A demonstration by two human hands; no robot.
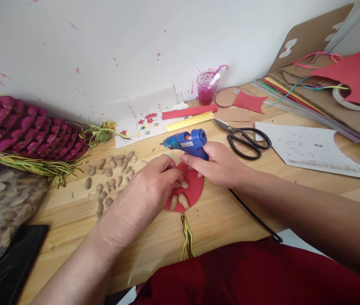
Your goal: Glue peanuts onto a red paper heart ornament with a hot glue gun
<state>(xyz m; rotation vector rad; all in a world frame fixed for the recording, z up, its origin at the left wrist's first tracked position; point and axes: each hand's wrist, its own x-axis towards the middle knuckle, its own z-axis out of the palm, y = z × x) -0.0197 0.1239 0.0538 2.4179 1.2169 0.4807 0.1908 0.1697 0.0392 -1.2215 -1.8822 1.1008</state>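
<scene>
My right hand point(218, 163) is wrapped round a blue hot glue gun point(188, 143), whose nozzle points left. Over a red paper disc point(195, 188), the fingers of my left hand point(152, 182) are pinched on a peanut point(184, 184), which they partly hide. Two more peanuts lie on the disc near its lower edge, one point(174, 202) beside the other point(183, 201). From the disc's bottom hangs a tassel of yellow, green and dark yarn point(186, 237). Several loose peanuts point(108, 172) are scattered on the table left of my left hand.
Black-handled scissors point(246, 140) lie beyond my right hand, near red point(189, 112) and yellow strips point(190, 121). A cup of pink paint point(207, 87) stands by the wall. At left are a large pink pinecone-like object point(23, 127), a bag of peanuts point(8, 203) and a phone point(14, 262).
</scene>
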